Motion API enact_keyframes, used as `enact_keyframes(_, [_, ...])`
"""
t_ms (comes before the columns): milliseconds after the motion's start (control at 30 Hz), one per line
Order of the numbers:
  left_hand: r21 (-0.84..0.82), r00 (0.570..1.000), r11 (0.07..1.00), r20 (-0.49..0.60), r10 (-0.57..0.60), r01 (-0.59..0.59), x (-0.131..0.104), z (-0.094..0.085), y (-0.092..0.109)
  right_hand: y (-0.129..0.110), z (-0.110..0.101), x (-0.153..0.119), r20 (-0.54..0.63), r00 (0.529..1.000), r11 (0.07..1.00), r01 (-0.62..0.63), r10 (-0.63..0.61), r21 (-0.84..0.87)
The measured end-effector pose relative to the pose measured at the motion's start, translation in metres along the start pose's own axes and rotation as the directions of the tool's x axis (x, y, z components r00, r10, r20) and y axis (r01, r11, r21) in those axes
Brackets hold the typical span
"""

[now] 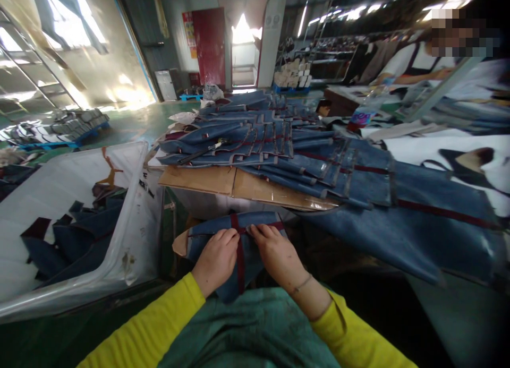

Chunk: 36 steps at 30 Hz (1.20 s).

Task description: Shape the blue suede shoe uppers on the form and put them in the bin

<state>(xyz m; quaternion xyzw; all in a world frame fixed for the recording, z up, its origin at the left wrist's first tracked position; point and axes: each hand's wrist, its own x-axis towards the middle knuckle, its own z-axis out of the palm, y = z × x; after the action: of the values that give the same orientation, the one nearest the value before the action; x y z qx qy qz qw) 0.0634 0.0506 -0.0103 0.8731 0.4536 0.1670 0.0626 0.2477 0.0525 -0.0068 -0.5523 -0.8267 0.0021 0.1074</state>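
Note:
A blue sheet piece with dark red strips [252,256] lies in front of me, over my lap, its strips crossing near my hands. My left hand [217,259] grips it just left of the crossing, fingers bent and pressed together. On the other side my right hand [277,254] pinches the piece along the horizontal red strip. The two hands are close together with a small gap between them. A tan flap [180,244] sticks out at the piece's left end. What lies under my fingertips is hidden.
Stacked blue pieces with red strips [358,185] cover the table ahead, over a cardboard sheet [199,181]. At left stands a white bin [137,224] holding more blue pieces [85,232]. A bottle [364,113] and a person [414,60] are at right.

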Motion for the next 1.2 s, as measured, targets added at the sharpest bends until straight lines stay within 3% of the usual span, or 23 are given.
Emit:
enact_keyframes(200, [0.098,0.998,0.995,0.057,0.012,-0.018,0.007,-0.004,0.001,0.019,0.000,0.001,0.003,0.999,0.999,-0.037,0.037,-0.027])
enact_keyframes(433, [0.105,0.998,0.994,0.060,0.000,-0.006,0.012,-0.013,0.005,0.022,0.002,0.006,-0.062,0.997,0.999,-0.033,0.034,0.018])
enact_keyframes(567, [0.088,0.998,0.994,0.005,0.061,-0.061,-0.010,-0.015,-0.006,0.002,0.002,0.003,-0.121,0.993,0.982,0.034,-0.011,0.188])
enact_keyframes(667, [0.143,0.999,0.990,-0.045,0.016,-0.010,-0.029,-0.020,-0.017,-0.022,0.003,0.002,-0.159,0.984,0.953,0.125,-0.083,0.276])
enact_keyframes(1200, [0.222,0.980,0.956,-0.100,-0.174,0.193,-0.076,-0.029,-0.054,-0.097,0.020,0.033,-0.040,0.981,0.976,0.195,-0.192,0.093])
